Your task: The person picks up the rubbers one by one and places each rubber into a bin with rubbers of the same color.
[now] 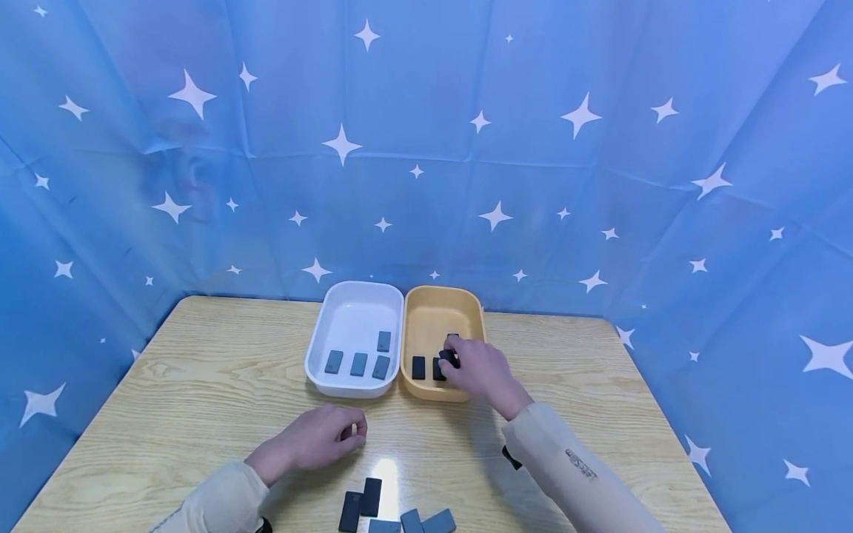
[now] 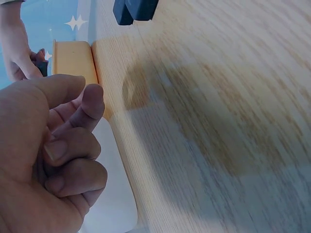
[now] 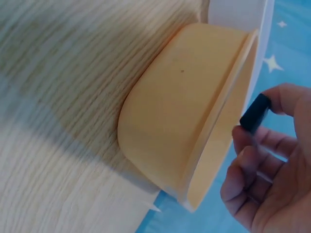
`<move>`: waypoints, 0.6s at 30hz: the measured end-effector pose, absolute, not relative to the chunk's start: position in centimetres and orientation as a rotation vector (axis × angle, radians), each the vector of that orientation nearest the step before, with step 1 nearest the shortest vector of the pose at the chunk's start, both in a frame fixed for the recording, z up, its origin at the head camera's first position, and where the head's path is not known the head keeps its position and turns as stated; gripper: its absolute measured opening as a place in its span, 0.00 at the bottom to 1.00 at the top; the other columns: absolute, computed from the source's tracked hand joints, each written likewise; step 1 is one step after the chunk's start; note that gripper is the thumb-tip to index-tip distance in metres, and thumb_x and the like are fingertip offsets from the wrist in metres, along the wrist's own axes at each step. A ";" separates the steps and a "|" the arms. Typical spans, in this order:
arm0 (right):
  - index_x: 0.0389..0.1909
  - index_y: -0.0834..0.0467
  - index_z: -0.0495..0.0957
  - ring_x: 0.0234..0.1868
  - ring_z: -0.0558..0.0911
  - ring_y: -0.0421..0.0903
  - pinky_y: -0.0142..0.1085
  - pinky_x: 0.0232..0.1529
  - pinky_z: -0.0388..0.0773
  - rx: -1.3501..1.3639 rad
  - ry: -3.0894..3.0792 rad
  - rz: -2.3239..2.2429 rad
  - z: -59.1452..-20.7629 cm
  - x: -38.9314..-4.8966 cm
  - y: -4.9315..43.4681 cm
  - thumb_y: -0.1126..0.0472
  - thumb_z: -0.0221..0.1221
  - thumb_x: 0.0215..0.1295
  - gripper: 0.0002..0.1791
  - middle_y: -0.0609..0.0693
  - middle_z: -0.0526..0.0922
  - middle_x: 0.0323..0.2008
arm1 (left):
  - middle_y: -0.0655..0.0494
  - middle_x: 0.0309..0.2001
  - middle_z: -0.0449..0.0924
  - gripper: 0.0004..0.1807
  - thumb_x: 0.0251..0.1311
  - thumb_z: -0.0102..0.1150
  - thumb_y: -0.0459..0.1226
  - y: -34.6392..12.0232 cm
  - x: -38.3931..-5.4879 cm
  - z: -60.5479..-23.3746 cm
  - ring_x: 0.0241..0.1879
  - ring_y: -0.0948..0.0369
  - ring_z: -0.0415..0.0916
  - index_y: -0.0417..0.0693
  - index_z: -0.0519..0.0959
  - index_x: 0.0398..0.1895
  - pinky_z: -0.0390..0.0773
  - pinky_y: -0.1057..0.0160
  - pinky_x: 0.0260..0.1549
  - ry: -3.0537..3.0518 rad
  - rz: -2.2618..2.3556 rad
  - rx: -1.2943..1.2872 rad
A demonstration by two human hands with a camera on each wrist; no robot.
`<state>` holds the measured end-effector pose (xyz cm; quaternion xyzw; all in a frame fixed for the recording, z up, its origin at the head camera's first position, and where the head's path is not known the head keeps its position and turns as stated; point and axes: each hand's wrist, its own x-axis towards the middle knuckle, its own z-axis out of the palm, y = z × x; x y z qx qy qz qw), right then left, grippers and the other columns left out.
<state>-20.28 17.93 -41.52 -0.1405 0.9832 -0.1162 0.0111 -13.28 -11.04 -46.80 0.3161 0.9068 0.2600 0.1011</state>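
Observation:
My right hand (image 1: 481, 371) is over the near right part of the yellow-orange tub (image 1: 433, 314). Between thumb and fingers it pinches a small black rectangular block (image 3: 255, 112), held tilted above the rim in the right wrist view. Other black blocks (image 1: 417, 368) lie on the floor of that tub, partly hidden by the hand. Nothing is in my left hand (image 1: 313, 440), whose fingers hang loosely curled just above the table in front of the white tub (image 1: 356, 314). Several grey blocks (image 1: 358, 363) lie inside the white tub.
The two tubs stand side by side at the table's back edge, before a blue star-printed curtain (image 1: 426, 185). Near the front of the wooden table (image 1: 220, 370) lie two black blocks (image 1: 371, 497) and three grey blocks (image 1: 440, 521), partly cut off by the frame.

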 end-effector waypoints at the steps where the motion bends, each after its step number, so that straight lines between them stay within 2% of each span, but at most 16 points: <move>1: 0.45 0.50 0.77 0.23 0.73 0.42 0.37 0.24 0.67 -0.439 3.064 -0.361 -41.5 -20.5 17.9 0.48 0.58 0.66 0.12 0.45 0.80 0.29 | 0.72 0.18 0.67 0.04 0.64 0.57 0.43 -11.0 -13.3 -46.8 0.17 0.74 0.62 0.63 0.76 0.30 0.63 0.71 0.19 2.677 0.769 0.931; 7: 0.45 0.51 0.76 0.25 0.73 0.44 0.38 0.26 0.68 -0.428 3.046 -0.342 -41.5 -21.8 17.5 0.51 0.59 0.65 0.11 0.46 0.80 0.30 | 0.71 0.19 0.68 0.04 0.64 0.57 0.44 -11.1 -13.4 -46.9 0.18 0.74 0.63 0.63 0.76 0.31 0.63 0.70 0.19 2.667 0.768 0.918; 18: 0.45 0.53 0.74 0.25 0.74 0.45 0.38 0.28 0.70 -0.304 2.980 -0.326 -42.6 -25.1 17.1 0.48 0.59 0.66 0.14 0.48 0.79 0.30 | 0.71 0.19 0.69 0.04 0.64 0.57 0.43 -11.1 -13.5 -47.1 0.18 0.73 0.63 0.64 0.76 0.31 0.64 0.70 0.20 2.665 0.770 0.900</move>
